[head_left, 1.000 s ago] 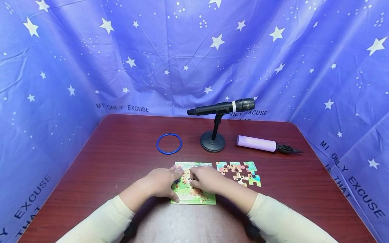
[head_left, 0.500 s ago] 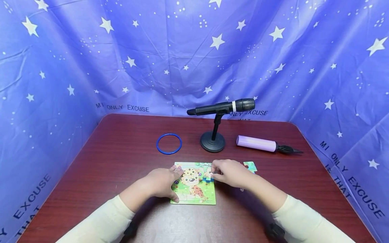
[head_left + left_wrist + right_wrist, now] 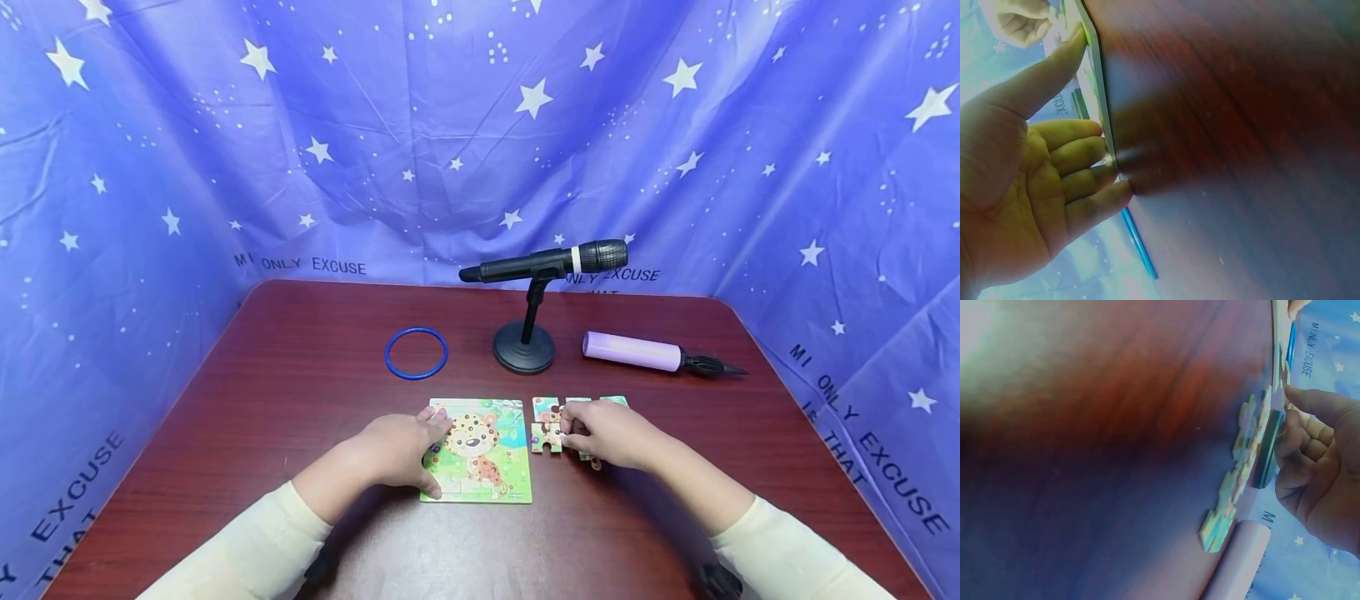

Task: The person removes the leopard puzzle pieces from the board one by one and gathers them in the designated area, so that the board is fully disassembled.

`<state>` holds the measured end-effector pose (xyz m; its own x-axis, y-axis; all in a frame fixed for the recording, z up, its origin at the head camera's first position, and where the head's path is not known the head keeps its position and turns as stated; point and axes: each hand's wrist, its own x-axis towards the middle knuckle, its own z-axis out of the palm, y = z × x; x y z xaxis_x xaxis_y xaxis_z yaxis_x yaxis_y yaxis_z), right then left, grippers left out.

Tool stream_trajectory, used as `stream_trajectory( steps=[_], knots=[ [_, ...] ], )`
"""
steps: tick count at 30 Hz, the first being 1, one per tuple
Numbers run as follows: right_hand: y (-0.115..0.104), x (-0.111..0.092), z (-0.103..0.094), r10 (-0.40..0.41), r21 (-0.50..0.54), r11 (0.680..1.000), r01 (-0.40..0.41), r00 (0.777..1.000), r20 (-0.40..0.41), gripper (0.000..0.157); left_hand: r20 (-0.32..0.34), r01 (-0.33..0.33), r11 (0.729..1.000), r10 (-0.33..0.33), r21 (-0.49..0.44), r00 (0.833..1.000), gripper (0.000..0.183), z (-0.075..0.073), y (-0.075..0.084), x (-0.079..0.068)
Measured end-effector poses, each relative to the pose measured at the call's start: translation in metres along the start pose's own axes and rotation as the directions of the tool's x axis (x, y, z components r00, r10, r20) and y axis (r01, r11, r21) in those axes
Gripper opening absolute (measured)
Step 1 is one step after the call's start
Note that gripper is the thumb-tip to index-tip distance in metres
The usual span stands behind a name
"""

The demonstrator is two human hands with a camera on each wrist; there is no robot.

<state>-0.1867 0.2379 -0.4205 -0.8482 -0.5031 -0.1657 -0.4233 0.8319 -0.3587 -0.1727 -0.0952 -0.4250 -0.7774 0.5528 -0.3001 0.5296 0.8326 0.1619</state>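
Observation:
A jigsaw puzzle board (image 3: 495,467) with a spotted leopard cub lies flat on the table. My left hand (image 3: 401,450) rests on its left side, thumb at the near corner and fingers along the far part; in the left wrist view the fingers (image 3: 1088,156) look extended at the board's edge. Just right of the board, my right hand (image 3: 615,433) pinches a puzzle piece (image 3: 546,438) between thumb and index finger, low by the loose pieces. More loose puzzle pieces (image 3: 545,407) lie there, partly hidden by the right hand.
Behind the board stands a black microphone on a round stand (image 3: 524,347). A blue ring (image 3: 387,355) lies to its left, and a purple hand pump (image 3: 632,351) to its right. A starry blue curtain (image 3: 420,125) surrounds the dark red table (image 3: 247,383).
My right hand has moved from the board's middle to the right, bringing a piece off its upper right part to the loose pieces. My left hand stays in place.

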Motion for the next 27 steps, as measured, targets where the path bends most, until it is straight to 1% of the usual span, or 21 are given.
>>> stream_trajectory(
  steps=[3,7,14,18,21,24,27],
  knots=[
    [0.001,-0.003,0.003,0.015,0.017,1.0,-0.015,1.0,0.022,0.012,-0.004,-0.005,1.0,0.005,-0.011,1.0,0.102,-0.001,0.0,-0.001],
    [0.002,-0.004,0.005,0.018,0.033,0.999,-0.019,0.999,0.026,0.012,-0.005,-0.001,1.0,0.001,-0.021,1.0,0.101,-0.002,0.001,-0.001],
    [0.003,-0.003,0.009,0.039,0.015,0.999,-0.039,0.999,0.028,0.013,0.002,0.002,1.0,-0.002,-0.014,1.0,0.101,-0.001,0.0,-0.001],
    [0.0,-0.001,0.011,0.056,-0.001,0.998,-0.056,0.998,0.023,0.017,-0.001,0.002,1.0,-0.002,-0.011,1.0,0.101,-0.001,-0.001,-0.001],
    [-0.002,0.001,0.012,0.067,-0.031,0.997,-0.067,0.998,0.012,0.02,0.001,0.002,1.0,-0.002,-0.012,1.0,0.101,-0.001,-0.001,-0.001],
    [-0.005,0.001,0.013,0.091,-0.05,0.995,-0.09,0.996,0.006,0.022,0.003,0.002,1.0,-0.002,-0.015,1.0,0.101,-0.001,-0.001,-0.001],
    [-0.007,0.001,0.013,0.12,-0.052,0.992,-0.119,0.993,0.017,0.021,0.005,0.002,1.0,-0.002,-0.012,1.0,0.101,-0.001,0.0,-0.001]
  ],
)
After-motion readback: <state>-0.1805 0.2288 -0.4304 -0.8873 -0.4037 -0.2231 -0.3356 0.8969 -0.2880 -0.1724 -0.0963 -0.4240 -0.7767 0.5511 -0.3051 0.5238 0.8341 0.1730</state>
